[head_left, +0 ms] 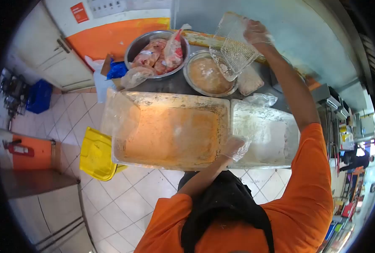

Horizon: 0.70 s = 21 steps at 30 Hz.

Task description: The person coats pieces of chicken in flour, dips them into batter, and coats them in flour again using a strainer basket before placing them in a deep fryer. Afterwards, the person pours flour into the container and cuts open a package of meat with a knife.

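My right hand (258,34), in a clear plastic glove, is raised at the back and grips the upper edge of a wire mesh basket (239,51). The basket is tilted, flour-crusted at its lower end, and partly covers a round metal bowl (208,76) of brownish contents. My left hand (236,148), also gloved, hovers near the wall between two tubs; its fingers are blurred, so their pose is unclear. On its left lies a wide tub with orange-tinted powder (170,135); on its right, a smaller tub with white powder (263,137).
A large metal bowl (130,52) with bagged raw meat stands at the back left. A clear container (122,114) sits at the wide tub's left end. Beside the tubs, a yellow bin (95,154) stands on the tiled floor. A person (358,158) is far off at right.
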Tool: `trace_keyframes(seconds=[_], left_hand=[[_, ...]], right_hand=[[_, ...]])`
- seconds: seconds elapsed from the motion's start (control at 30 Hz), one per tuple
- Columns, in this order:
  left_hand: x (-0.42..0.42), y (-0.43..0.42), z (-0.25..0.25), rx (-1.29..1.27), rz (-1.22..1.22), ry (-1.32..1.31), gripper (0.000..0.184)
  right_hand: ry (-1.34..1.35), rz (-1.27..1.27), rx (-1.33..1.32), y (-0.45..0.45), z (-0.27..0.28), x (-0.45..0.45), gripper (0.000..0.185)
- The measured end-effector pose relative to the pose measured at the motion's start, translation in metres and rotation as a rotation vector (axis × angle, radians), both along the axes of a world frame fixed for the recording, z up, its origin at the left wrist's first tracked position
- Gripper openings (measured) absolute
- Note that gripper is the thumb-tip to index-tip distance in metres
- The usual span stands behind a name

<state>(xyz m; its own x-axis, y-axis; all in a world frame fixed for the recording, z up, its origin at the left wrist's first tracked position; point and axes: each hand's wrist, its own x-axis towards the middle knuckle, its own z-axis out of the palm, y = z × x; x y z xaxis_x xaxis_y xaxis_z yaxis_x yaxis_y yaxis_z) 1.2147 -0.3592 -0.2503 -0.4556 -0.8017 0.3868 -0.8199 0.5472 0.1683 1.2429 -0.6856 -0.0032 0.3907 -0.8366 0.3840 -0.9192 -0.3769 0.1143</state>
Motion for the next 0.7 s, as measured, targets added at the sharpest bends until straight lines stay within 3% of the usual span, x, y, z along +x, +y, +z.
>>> trace_keyframes(seconds=[0.13, 0.17, 0.23, 0.3, 0.43, 0.53, 0.6, 0.63, 0.7], left_hand=[[-0.002, -0.003, -0.007, 0.039, -0.050, 0.287, 0.009], [0.000, -0.002, -0.005, -0.051, -0.050, 0.083, 0.008], [0.000, -0.002, 0.005, -0.164, -0.074, -0.179, 0.007], [-0.011, -0.006, -0.017, -0.123, -0.128, -0.154, 0.007], [-0.015, -0.006, -0.041, 0.143, -0.059, 0.212, 0.008], [-0.013, -0.009, -0.023, 0.056, -0.103, -0.066, 0.008], [-0.012, -0.007, -0.029, 0.010, -0.093, -0.058, 0.009], [-0.013, -0.008, -0.027, -0.016, -0.086, -0.050, 0.009], [-0.010, -0.011, -0.017, 0.261, -0.082, 0.248, 0.009]], right_hand=[[0.430, -0.077, -0.148, -0.038, -0.006, -0.098, 0.026], [0.500, -0.082, -0.189, -0.046, -0.014, -0.116, 0.026], [0.465, -0.098, -0.218, -0.036, -0.022, -0.129, 0.025], [-0.131, -0.069, -0.204, 0.017, -0.029, -0.110, 0.027], [0.134, -0.081, -0.048, 0.036, -0.053, -0.082, 0.027], [0.363, -0.033, -0.149, 0.026, -0.101, -0.073, 0.025], [0.481, -0.077, -0.478, 0.014, -0.128, -0.075, 0.023], [0.515, -0.135, -0.775, 0.002, -0.134, -0.082, 0.023], [0.557, -0.191, -1.035, -0.012, -0.141, -0.102, 0.024]])
